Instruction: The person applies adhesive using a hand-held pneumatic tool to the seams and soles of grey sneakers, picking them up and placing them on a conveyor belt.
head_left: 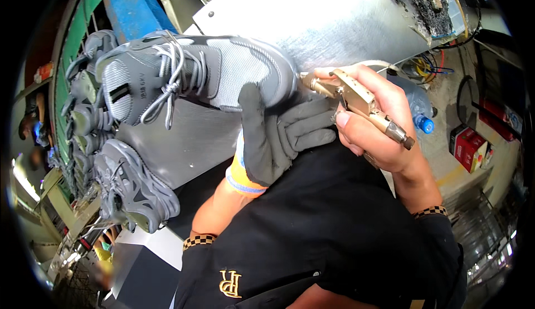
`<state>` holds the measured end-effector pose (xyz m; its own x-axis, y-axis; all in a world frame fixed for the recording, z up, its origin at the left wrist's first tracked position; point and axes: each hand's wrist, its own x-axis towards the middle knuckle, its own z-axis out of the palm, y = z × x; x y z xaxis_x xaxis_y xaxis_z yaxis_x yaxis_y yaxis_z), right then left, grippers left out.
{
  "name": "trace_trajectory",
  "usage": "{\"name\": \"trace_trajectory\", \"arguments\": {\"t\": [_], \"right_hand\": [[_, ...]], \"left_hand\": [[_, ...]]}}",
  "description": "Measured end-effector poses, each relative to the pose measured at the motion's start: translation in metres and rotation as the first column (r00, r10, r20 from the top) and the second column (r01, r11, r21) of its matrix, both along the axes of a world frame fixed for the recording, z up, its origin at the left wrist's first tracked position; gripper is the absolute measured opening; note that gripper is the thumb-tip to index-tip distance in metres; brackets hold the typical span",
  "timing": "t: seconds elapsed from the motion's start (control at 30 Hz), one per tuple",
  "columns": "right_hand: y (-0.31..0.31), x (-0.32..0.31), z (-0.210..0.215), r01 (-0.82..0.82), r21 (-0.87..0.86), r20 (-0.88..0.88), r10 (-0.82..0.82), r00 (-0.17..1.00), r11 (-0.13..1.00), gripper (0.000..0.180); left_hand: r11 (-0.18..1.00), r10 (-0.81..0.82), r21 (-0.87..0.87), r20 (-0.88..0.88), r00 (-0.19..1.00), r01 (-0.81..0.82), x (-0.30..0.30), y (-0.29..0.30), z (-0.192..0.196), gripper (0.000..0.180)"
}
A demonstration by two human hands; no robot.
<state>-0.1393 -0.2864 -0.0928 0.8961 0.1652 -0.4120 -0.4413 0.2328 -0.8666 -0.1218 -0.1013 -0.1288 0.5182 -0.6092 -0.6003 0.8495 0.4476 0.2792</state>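
A grey lace-up sneaker (239,66) lies on its way across the metal tabletop (189,147), toe to the right. My left hand (273,139), in a dark grey glove with an orange cuff, grips its toe end; the thumb presses the upper, and the fingers reach out past the toe. In my bare right hand (382,122) is a small brass-coloured spray gun (356,97). Its nozzle points left, close to the toe. A thin pale hose (376,63) shows behind that hand. Part of the gun is covered by my fingers.
Another grey sneaker (134,186) is at the left table edge, with several more shoes (86,114) in a row beyond it. A clear bottle with a blue cap (424,124) and a red box (471,147) stand on the right. Dark, crusted clutter (423,2) lies at the far right.
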Motion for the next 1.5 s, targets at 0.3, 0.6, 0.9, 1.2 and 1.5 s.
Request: {"name": "trace_trajectory", "arguments": {"t": [0.3, 0.6, 0.9, 1.2, 1.5], "right_hand": [[0.024, -0.026, -0.046, 0.249, -0.285, 0.403, -0.12, 0.907, 0.925, 0.046], [-0.013, 0.022, -0.064, 0.179, 0.115, 0.294, -0.206, 0.933, 0.977, 0.036], [-0.066, 0.054, -0.078, 0.514, 0.101, 0.435, -0.502, 0.747, 0.852, 0.057], [-0.066, 0.044, -0.094, 0.564, 0.073, 0.479, -0.525, 0.704, 0.823, 0.052], [-0.067, 0.044, -0.09, 0.57, 0.102, 0.469, -0.545, 0.695, 0.815, 0.05]], "left_hand": [[0.998, -0.069, 0.014, 0.168, 0.983, 0.067, 0.021, -0.019, -0.015, 0.088], [0.679, -0.716, 0.72, 0.692, 0.085, -0.145, 0.051, 0.034, 0.028, 0.06], [0.308, -0.871, 0.818, 0.448, 0.201, -0.486, 0.081, 0.179, 0.06, 0.082], [0.466, -0.373, 0.548, 0.834, 0.407, -0.694, 0.231, 0.111, 0.026, 0.042], [-0.279, -0.792, 0.507, 0.359, 0.494, -0.815, 0.507, -0.124, 0.035, 0.059]]}}
